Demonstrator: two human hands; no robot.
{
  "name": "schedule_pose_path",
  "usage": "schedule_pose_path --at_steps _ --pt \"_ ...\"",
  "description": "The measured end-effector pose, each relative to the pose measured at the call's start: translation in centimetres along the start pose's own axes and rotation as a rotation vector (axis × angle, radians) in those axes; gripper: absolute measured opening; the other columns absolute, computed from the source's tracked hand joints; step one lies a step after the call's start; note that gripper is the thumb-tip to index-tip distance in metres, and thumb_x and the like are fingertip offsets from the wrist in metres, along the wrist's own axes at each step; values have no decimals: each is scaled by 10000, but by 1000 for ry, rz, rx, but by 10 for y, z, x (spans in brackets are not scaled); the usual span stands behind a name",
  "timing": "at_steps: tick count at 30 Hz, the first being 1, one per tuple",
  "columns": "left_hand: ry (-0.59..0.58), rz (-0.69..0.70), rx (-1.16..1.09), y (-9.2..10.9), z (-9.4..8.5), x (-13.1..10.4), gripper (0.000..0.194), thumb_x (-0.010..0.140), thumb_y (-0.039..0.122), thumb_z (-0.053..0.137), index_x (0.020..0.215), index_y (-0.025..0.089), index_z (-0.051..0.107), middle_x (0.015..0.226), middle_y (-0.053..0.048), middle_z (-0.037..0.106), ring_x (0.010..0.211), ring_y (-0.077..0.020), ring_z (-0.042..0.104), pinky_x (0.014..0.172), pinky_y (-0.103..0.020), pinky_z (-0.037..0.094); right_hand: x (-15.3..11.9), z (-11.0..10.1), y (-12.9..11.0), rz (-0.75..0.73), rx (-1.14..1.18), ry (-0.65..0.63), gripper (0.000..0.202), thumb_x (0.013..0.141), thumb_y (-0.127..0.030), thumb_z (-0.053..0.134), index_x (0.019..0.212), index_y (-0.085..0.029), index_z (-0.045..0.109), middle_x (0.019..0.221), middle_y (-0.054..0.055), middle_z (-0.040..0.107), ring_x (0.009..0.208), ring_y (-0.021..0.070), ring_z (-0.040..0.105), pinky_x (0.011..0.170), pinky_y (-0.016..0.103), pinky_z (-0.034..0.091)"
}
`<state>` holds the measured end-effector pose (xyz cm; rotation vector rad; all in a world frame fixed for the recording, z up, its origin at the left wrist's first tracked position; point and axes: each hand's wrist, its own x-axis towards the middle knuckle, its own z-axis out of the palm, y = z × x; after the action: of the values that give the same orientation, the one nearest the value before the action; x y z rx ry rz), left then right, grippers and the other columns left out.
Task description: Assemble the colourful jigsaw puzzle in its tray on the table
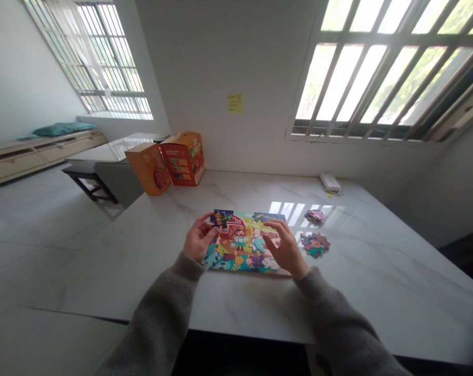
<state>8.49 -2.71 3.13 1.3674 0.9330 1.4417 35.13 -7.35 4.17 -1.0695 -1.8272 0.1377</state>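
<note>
A colourful jigsaw puzzle (240, 260) with a red barn and animals lies flat on the marble-patterned table (236, 305). Between the thumb and fingers of my left hand (199, 238) is a dark puzzle piece (222, 215), over the puzzle's far left corner. My right hand (285, 248) hovers over the right side of the puzzle, its fingers curved and apart, and I see nothing held in it. It hides part of the picture there. To the right lie two small piles of loose pieces, a nearer pile (315, 244) and a farther pile (316, 215).
Two orange boxes, an open box (184, 159) and a tilted box (149, 168), stand at the table's back left. A white device with a cable (330, 183) lies at the back right by the wall. A yellow note (235, 104) sticks to the wall.
</note>
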Motion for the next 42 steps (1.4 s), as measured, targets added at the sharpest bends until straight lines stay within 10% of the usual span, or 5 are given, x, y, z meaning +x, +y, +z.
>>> schedule_pose_path --at_steps 6,32,42 --pt "168 48 59 -8 -27 10 547 810 301 669 1334 196 553 716 35 566 635 -113 576 659 -245 502 -3 -2 14 77 -55 -21 173 969 -234 486 1100 -233 599 1036 90 616 1016 259 586 893 450 499" --pt "-344 44 699 -21 16 -5 566 794 213 651 1357 207 598 859 -21 709 754 -162 641 797 -295 514 -13 22 -6 2 -39 -264 214 948 -175 513 1116 -254 618 1036 74 647 1003 244 589 893 421 495" --pt "-403 37 945 -20 27 12 516 762 207 684 1278 207 663 891 -55 738 830 -232 664 866 -377 465 -1 -37 82 212 -194 -39 213 917 -262 498 1022 -198 672 970 86 677 951 250 605 895 427 471"
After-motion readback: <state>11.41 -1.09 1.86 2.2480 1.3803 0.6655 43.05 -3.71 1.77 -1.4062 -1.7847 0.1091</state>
